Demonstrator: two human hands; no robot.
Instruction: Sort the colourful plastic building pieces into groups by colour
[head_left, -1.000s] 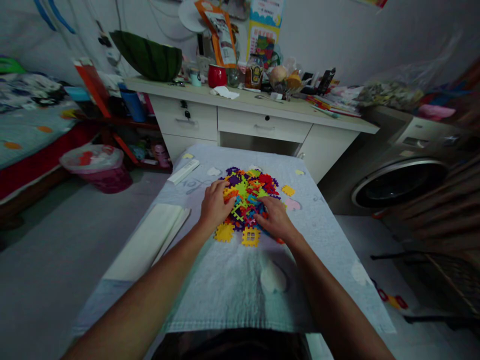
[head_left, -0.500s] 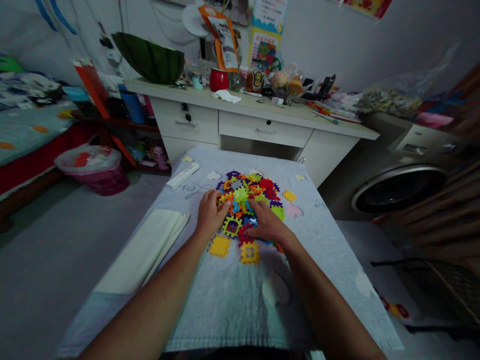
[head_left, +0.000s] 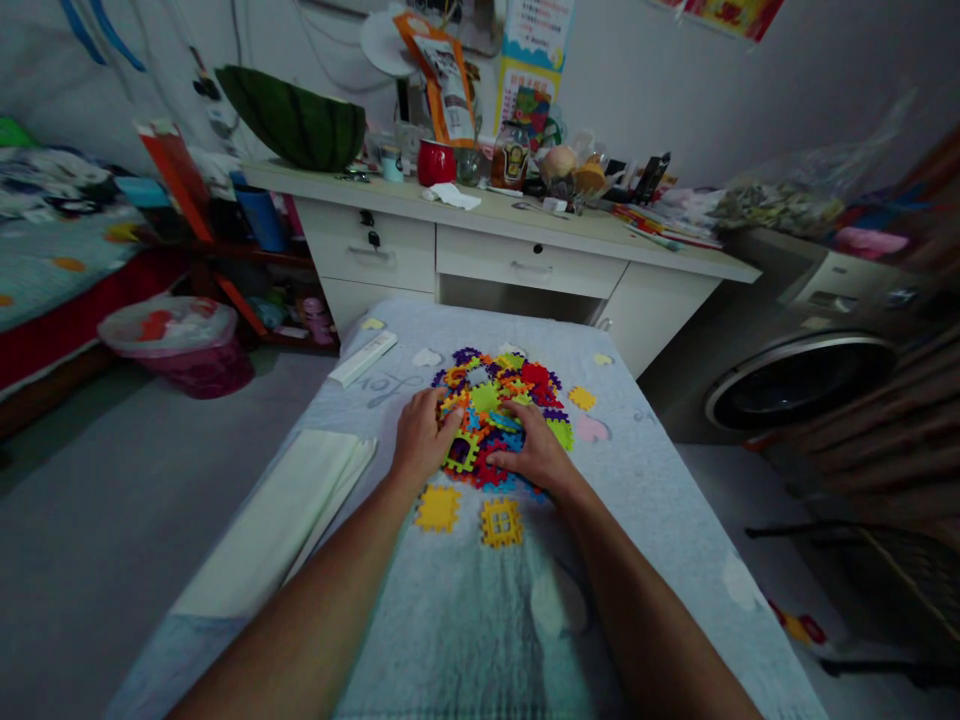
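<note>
A heap of colourful plastic interlocking tiles [head_left: 485, 397] with notched edges lies on the cloth-covered table. My left hand [head_left: 421, 432] rests at the heap's left edge, thumb and fingers apart. Over its right front part lies my right hand [head_left: 541, 450], fingers spread on the tiles, with red and blue ones under it. A lime frame tile [head_left: 472, 455] sits near my left thumb. In front of the heap are a plain yellow tile [head_left: 438, 508] and a yellow window tile [head_left: 501, 523], both flat on the cloth. Another yellow tile [head_left: 582, 398] lies off to the right.
Folded white cloth [head_left: 289, 510] and a long white box [head_left: 364, 359] lie along the table's left side. Behind stands a white desk [head_left: 517, 225] bearing a cut watermelon [head_left: 300, 122], a red mug [head_left: 436, 163] and jars. A washing machine [head_left: 795, 330] is at right.
My right hand has shifted slightly on the heap, and tiles beneath it have moved. The lime frame tile is now tilted and partly covered near my left thumb. The view has shifted slightly.
</note>
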